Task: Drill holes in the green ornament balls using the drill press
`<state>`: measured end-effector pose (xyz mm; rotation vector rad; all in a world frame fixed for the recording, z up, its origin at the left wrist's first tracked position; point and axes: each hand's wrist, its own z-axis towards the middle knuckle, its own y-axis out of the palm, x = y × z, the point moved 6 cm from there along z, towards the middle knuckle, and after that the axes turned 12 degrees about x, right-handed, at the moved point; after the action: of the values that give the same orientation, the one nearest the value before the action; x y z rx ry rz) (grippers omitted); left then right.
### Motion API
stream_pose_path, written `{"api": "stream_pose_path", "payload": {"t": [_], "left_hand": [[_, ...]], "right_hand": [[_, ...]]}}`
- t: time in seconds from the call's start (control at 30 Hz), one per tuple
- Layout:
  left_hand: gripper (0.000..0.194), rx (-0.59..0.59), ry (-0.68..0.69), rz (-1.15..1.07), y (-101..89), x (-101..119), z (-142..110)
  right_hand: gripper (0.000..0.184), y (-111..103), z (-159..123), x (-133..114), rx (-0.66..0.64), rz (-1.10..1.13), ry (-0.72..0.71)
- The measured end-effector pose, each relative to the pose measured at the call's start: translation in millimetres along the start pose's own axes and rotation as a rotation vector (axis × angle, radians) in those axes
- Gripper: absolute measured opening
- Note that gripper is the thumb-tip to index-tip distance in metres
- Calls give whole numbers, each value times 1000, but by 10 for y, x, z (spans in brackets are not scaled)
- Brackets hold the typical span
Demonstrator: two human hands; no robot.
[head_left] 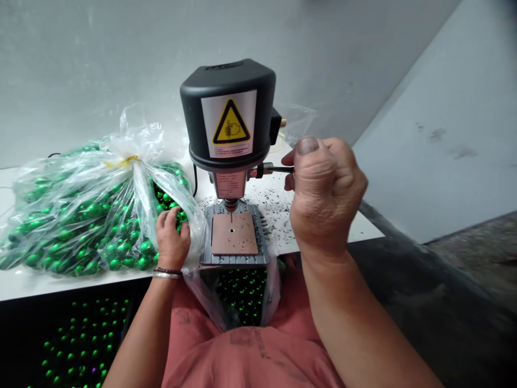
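Right fingers (307, 145) clenched on drill lever (281, 170); left fingers (173, 214) in bag (139, 186) at green balls (165, 198), grasp unclear.

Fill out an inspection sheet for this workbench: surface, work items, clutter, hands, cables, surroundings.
Surface: white tabletop, dark chips scattered right of the drill press.
Work items: drill bit above a flat plate with a hole; green balls in a clear plastic bag, tied with a yellow tie.
Clutter: chips also on the plate.
Hands: left hand at the bag's green balls, grip unclear; right hand closed on the feed lever.
Cables: black cable behind the press, left side; ends hidden.
Surroundings: grey wall behind; more green balls below tabletop level; no other person seen.
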<state>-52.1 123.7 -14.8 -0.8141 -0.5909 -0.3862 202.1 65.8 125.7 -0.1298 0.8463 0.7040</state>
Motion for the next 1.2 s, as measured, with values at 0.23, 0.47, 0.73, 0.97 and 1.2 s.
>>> {"api": "stream_pose_path", "payload": {"t": [0.23, 0.47, 0.73, 0.97, 1.2], "left_hand": [[52, -365, -575, -843, 114, 381, -289], [36, -530, -707, -942, 400, 480, -520], [39, -597, -1056, -1218, 404, 491, -556], [57, -522, -643, -675, 423, 384, -488], [38, -452, -93, -41, 395, 542, -302]], "right_hand": [[35, -6, 0, -31, 6, 44, -6], [30, -13, 10, -30, -33, 70, -11], [31, -21, 11, -19, -39, 97, -14], [28, -9, 0, 5, -58, 115, 2], [29, -14, -4, -22, -105, 77, 25]]}}
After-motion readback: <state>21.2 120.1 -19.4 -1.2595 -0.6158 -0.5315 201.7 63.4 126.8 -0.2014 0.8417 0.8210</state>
